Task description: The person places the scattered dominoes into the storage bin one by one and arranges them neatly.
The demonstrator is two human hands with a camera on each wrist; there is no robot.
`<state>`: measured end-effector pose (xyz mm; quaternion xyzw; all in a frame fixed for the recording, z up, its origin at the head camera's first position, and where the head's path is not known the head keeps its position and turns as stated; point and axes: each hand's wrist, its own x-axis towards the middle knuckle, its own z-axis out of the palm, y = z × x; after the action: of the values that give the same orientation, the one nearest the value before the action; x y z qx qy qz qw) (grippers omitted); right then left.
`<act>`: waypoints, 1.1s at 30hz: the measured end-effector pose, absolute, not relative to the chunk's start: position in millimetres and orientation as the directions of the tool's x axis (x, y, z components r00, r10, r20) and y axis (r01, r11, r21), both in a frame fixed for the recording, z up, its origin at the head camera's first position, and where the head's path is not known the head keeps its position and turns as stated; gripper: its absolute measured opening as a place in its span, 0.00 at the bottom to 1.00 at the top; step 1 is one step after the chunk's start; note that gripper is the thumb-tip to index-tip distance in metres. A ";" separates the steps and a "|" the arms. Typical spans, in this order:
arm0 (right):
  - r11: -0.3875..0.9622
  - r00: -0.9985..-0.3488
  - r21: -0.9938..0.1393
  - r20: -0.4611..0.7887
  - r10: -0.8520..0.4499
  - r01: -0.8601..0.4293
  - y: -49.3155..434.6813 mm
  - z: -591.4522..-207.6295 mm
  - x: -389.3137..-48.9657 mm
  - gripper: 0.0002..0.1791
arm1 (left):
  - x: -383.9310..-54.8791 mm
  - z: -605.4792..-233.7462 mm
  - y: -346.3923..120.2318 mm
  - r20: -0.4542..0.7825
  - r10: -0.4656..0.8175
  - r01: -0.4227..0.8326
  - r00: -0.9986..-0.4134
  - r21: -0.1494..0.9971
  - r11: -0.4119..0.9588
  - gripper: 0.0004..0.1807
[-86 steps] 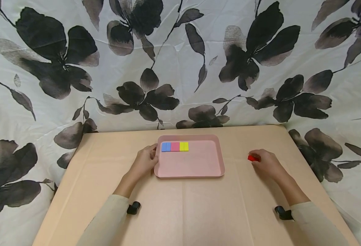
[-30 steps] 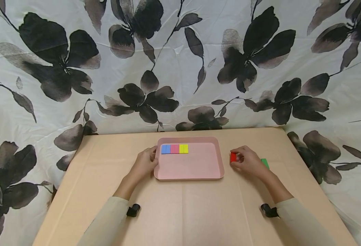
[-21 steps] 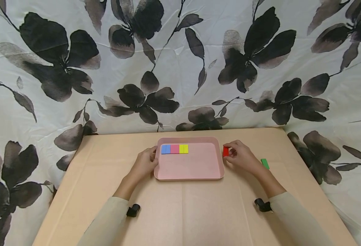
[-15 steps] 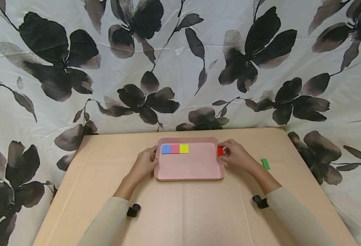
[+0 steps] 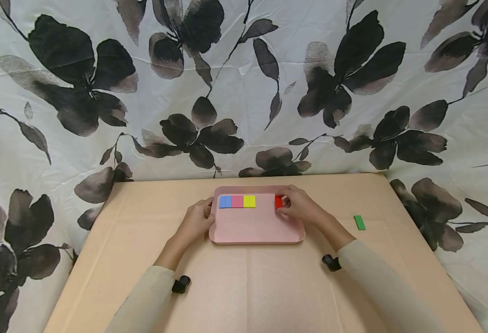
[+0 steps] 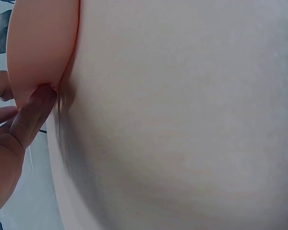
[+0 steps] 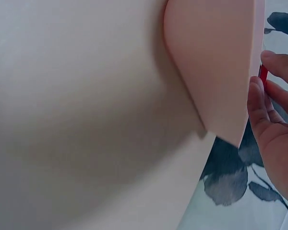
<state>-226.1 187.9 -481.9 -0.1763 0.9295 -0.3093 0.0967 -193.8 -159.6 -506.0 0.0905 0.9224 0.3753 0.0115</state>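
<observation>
A pink tray [image 5: 256,229] lies near the table's far edge. Along its upper left runs a row of small tiles: blue [image 5: 225,201], pink [image 5: 237,201] and yellow [image 5: 249,201], side by side. My left hand [image 5: 197,218] grips the tray's left end; the left wrist view shows the thumb against the tray wall [image 6: 43,43]. Over the tray's upper right, my right hand [image 5: 301,206] pinches a red tile [image 5: 278,202] between thumb and fingers, to the right of the yellow with a gap between. In the right wrist view the red tile [image 7: 263,73] is mostly hidden.
A green tile [image 5: 359,223] lies on the light wooden-coloured table [image 5: 248,286], right of the tray. Behind the table hangs a white cloth [image 5: 244,92] with dark flowers. Black wrist cameras sit at both sleeves.
My right hand has carried the red tile leftward from the table's right side, across the tray's right rim, to above the tray. The green tile has come into view. My left hand stays put.
</observation>
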 end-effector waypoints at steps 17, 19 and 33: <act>0.847 -0.940 -0.438 -0.015 -0.340 -0.300 141.5 -498.2 -237.5 0.23 | -191.7 -507.0 -162.4 0.050 0.193 0.173 -0.980 0.692 0.701 0.32; 0.859 -0.945 -0.423 -0.020 -0.326 -0.287 138.7 -499.6 -236.9 0.23 | -191.1 -506.8 -162.2 0.047 0.194 0.172 -0.980 0.694 0.699 0.32; 0.762 -0.942 -0.617 -0.096 -0.323 -0.199 126.9 -513.3 -234.3 0.24 | -182.6 -505.6 -158.0 0.064 0.189 0.180 -0.980 0.688 0.703 0.32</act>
<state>-234.3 126.9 -513.3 -0.1396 0.9334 -0.3155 0.0985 -182.6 -158.0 -505.6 0.1000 0.9228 0.3720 0.0059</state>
